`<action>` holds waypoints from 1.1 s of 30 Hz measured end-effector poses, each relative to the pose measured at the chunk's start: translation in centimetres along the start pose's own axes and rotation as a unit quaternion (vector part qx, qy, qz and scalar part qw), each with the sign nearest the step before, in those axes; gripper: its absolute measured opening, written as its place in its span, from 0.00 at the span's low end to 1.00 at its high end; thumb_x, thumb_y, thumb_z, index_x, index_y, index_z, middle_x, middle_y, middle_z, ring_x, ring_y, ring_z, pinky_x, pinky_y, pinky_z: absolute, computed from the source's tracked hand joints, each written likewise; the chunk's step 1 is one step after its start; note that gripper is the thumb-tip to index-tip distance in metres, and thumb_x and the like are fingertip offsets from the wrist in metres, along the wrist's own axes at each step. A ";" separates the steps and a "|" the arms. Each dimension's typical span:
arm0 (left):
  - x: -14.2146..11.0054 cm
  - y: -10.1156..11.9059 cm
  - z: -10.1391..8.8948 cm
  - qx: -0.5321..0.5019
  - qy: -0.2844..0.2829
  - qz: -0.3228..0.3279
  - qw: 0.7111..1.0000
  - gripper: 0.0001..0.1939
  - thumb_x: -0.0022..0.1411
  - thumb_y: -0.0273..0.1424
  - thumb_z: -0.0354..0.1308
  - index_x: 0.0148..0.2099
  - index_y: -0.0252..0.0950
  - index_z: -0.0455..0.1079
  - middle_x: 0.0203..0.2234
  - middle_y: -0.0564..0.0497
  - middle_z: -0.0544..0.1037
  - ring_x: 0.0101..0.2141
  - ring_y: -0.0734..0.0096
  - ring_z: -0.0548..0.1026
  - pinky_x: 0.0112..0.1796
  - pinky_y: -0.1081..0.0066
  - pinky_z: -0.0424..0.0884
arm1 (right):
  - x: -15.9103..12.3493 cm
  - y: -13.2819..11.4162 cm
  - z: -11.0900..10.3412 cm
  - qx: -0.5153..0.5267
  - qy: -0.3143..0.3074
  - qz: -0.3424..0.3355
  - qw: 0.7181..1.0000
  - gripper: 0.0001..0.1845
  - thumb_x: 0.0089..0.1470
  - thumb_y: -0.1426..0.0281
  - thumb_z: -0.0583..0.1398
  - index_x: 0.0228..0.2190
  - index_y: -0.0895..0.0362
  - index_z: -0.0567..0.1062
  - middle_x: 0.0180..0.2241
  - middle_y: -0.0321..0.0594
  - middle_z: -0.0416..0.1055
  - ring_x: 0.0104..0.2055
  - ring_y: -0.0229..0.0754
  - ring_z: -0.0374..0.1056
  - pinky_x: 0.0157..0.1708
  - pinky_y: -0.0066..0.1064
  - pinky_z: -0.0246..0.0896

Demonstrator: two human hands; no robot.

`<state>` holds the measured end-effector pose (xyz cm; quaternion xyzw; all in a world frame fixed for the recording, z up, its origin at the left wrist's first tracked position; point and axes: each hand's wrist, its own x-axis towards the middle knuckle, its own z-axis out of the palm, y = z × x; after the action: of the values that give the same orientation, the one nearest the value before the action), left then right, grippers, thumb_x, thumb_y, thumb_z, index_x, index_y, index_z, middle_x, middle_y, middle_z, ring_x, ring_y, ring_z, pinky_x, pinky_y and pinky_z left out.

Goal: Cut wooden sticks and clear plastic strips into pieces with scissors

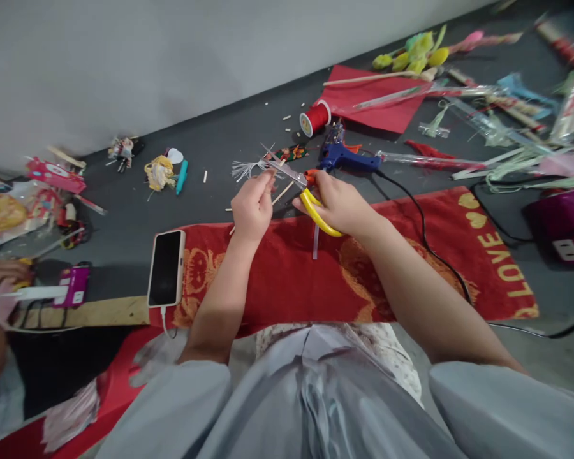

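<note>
Right hand (335,203) grips scissors (312,208) just left of the glue gun (351,159); left hand (252,205) pinches narrowly beside the blades (291,174), likely steadying something, cannot tell what.

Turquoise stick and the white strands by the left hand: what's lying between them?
One small pale piece on the dark tabletop, between the turquoise stick and the white strands. The head view shows it.
</note>
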<state>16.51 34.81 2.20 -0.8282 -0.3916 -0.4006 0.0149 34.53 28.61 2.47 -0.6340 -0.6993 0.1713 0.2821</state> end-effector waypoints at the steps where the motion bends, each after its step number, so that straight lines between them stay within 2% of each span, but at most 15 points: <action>1: 0.0 0.0 0.0 -0.001 0.003 0.002 1.000 0.21 0.72 0.39 0.40 0.45 0.37 0.73 0.27 0.50 0.79 0.33 0.74 0.78 0.38 0.72 0.72 | 0.0 0.0 0.0 -0.003 0.001 -0.002 1.000 0.37 0.55 0.40 0.45 0.44 0.60 0.65 0.38 0.54 0.73 0.38 0.52 0.70 0.37 0.38 0.60; 10: 0.2 0.4 -0.9 -0.023 -0.002 -0.004 1.000 0.18 0.71 0.37 0.44 0.42 0.37 0.74 0.28 0.50 0.79 0.32 0.73 0.77 0.37 0.71 0.72 | 0.0 -0.3 -0.3 -0.028 0.003 -0.018 0.999 0.35 0.55 0.40 0.45 0.41 0.60 0.65 0.38 0.55 0.72 0.38 0.51 0.69 0.36 0.38 0.59; 15: 0.2 0.8 -1.1 -0.027 0.002 -0.012 1.000 0.17 0.70 0.36 0.45 0.41 0.37 0.74 0.28 0.50 0.79 0.32 0.74 0.77 0.38 0.73 0.71 | 0.0 -0.4 -0.6 -0.009 0.000 -0.021 1.000 0.34 0.56 0.42 0.46 0.43 0.60 0.66 0.37 0.52 0.73 0.36 0.49 0.69 0.34 0.36 0.58; 19: 0.2 0.8 -1.1 -0.020 -0.005 -0.020 1.000 0.17 0.70 0.36 0.45 0.41 0.36 0.74 0.27 0.50 0.79 0.31 0.74 0.77 0.37 0.73 0.70 | 0.1 -0.9 -0.8 -0.018 -0.030 0.013 0.999 0.31 0.57 0.44 0.48 0.41 0.60 0.68 0.34 0.48 0.73 0.33 0.46 0.69 0.31 0.34 0.54; 25: 0.2 0.7 -0.9 -0.021 0.002 -0.021 1.000 0.17 0.70 0.36 0.44 0.40 0.36 0.74 0.26 0.50 0.79 0.30 0.74 0.77 0.36 0.73 0.70 | 0.2 -2.0 -1.1 -0.108 -0.051 0.051 0.992 0.24 0.59 0.52 0.49 0.40 0.60 0.69 0.32 0.48 0.75 0.31 0.47 0.69 0.28 0.33 0.49; 33: 0.1 0.5 -0.9 -0.011 -0.017 -0.028 0.999 0.17 0.70 0.36 0.44 0.41 0.36 0.74 0.26 0.50 0.78 0.31 0.73 0.76 0.36 0.73 0.70 | 0.4 -2.2 -1.1 -0.137 -0.077 0.069 0.985 0.25 0.59 0.52 0.49 0.37 0.60 0.72 0.30 0.49 0.75 0.29 0.46 0.69 0.26 0.33 0.44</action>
<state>16.29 34.19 3.08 -0.8238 -0.4103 -0.3910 -0.0115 33.41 28.54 4.70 -0.6986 -0.6903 0.1410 0.1250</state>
